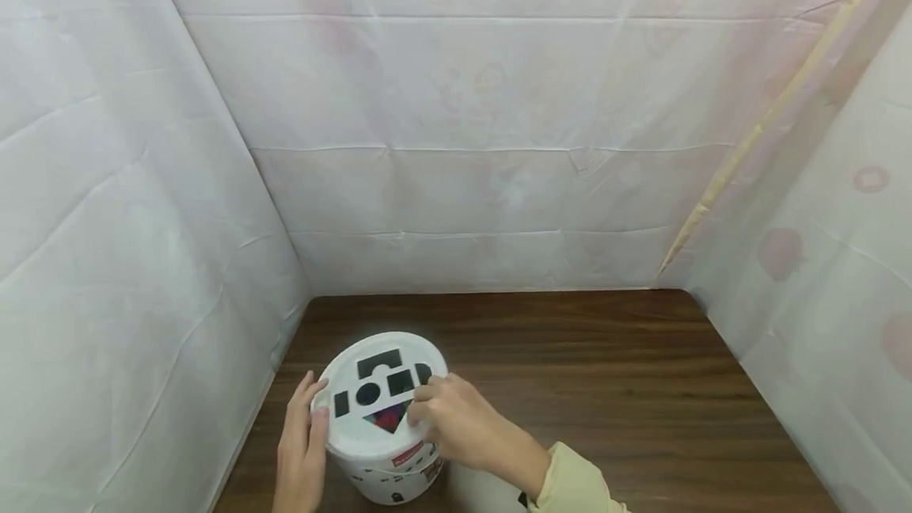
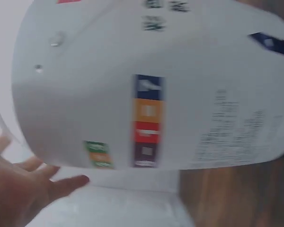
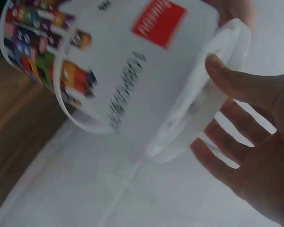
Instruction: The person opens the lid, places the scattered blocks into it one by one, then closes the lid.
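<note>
A white bucket [image 1: 392, 488] with printed figures and a red label stands at the table's front left. Its white lid [image 1: 347, 432] has several dark shaped cutouts; coloured things show through the triangular one. My left hand [image 1: 302, 446] rests against the lid's left rim, fingers nearly straight. In the left wrist view, those fingers reach past the printed side of the bucket [image 2: 194, 80]. At the opposite rim, my right hand [image 1: 449, 418] grips the lid's edge with bent fingers. The right wrist view shows its thumb [image 3: 225, 71] on the lid rim [image 3: 177, 125].
The brown wooden table [image 1: 570, 370] extends behind and to the right of the bucket. White sheeting [image 1: 463, 101] encloses it at the back and both sides. A thin white handle [image 3: 66, 106] hangs along the bucket's side.
</note>
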A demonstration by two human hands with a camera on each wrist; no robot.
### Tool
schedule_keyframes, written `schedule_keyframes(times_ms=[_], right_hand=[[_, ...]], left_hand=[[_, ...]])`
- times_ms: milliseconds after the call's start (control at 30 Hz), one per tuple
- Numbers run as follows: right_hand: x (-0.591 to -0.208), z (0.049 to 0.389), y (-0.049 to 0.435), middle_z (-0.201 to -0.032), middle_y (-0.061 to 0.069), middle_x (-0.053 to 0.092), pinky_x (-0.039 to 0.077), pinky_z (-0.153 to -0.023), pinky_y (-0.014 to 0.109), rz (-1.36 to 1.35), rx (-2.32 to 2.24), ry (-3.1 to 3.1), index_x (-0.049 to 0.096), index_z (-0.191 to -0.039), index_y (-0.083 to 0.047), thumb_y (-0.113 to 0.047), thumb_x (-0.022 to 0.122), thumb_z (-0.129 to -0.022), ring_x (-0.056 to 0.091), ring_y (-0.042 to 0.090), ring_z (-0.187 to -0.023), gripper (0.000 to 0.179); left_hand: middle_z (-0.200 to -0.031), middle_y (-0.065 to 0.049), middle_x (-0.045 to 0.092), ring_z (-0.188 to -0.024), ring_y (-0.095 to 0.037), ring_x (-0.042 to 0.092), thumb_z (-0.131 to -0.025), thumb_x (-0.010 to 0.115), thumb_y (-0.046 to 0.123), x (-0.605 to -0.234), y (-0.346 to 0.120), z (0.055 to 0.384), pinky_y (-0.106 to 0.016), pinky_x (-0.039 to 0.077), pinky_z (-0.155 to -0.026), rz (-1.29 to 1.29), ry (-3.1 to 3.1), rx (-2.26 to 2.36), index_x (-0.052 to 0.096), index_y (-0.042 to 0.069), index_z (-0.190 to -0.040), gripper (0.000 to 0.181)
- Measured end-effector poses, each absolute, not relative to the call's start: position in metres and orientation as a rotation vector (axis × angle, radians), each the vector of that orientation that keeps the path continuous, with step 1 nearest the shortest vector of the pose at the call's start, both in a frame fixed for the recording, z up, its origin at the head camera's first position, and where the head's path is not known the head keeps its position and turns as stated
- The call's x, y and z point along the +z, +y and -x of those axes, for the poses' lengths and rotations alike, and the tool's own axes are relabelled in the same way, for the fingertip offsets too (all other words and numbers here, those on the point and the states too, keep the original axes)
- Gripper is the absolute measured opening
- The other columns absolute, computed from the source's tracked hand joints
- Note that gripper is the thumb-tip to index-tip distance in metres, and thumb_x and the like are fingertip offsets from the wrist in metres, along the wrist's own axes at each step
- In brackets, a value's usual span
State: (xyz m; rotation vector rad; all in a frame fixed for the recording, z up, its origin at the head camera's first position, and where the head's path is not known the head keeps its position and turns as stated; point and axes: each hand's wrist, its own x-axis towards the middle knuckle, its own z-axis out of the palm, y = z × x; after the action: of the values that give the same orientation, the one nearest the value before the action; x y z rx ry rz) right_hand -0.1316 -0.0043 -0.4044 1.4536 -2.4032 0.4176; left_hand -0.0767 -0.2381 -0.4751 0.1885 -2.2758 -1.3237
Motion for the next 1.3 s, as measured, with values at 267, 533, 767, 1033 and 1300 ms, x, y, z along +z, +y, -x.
schedule_keyframes(times_ms=[267,533,767,1033,1300], right_hand=[[-0.43,0.145,-0.021,-0.138,0.01,0.047,0.037,-0.105,0.048,-1.453,0.573,-2.582,0.062,-0.123,-0.02,-0.061,0.066,-0.077,0.038,0.029,-0.13,0.062],[-0.455,0.158,-0.029,-0.154,0.015,0.022,0.028,-0.106,0.059,-1.34,0.585,-2.681,0.041,-0.144,-0.018,-0.074,0.051,-0.077,0.01,0.034,-0.142,0.088],[-0.493,0.16,-0.015,-0.155,0.011,0.014,0.026,-0.102,0.067,-0.93,1.421,-2.645,0.026,-0.149,-0.018,-0.056,0.063,-0.082,0.015,0.034,-0.14,0.086],[-0.526,0.153,0.013,-0.103,0.018,0.063,0.055,-0.074,0.046,-0.243,2.643,-2.353,0.042,-0.129,0.01,-0.023,0.063,-0.089,0.063,0.032,-0.089,0.056],[-0.45,0.165,-0.006,-0.07,0.012,0.063,0.057,-0.051,0.039,-0.356,2.332,-2.35,0.058,-0.11,0.012,0.005,0.075,-0.068,0.062,0.021,-0.055,0.046]], left_hand=[[-0.154,-0.014,0.021,-0.137,-0.039,0.021,-0.098,0.046,0.04,-0.46,-0.24,0.089,-0.07,0.025,-0.1,-0.171,-2.655,-1.019,0.037,0.005,-0.142,0.057],[-0.154,-0.013,0.022,-0.133,-0.041,0.03,-0.096,0.048,0.042,-0.469,-0.239,0.096,-0.076,0.03,-0.089,-0.182,-2.678,-0.879,0.028,0.007,-0.148,0.066],[-0.152,-0.005,0.03,-0.133,-0.035,0.034,-0.096,0.054,0.029,-0.488,-0.235,0.107,-0.066,0.033,-0.098,-0.173,-2.469,-1.041,0.046,0.01,-0.138,0.048],[-0.151,-0.016,0.022,-0.133,-0.038,0.031,-0.088,0.068,0.028,-0.513,-0.249,0.08,-0.054,0.033,-0.104,-0.117,-2.51,-1.362,0.046,0.017,-0.134,0.052],[-0.147,-0.017,0.03,-0.123,-0.036,0.043,-0.048,0.092,0.037,-0.535,-0.258,0.065,-0.059,0.04,-0.096,-0.082,-2.551,-1.245,0.035,0.023,-0.141,0.109]])
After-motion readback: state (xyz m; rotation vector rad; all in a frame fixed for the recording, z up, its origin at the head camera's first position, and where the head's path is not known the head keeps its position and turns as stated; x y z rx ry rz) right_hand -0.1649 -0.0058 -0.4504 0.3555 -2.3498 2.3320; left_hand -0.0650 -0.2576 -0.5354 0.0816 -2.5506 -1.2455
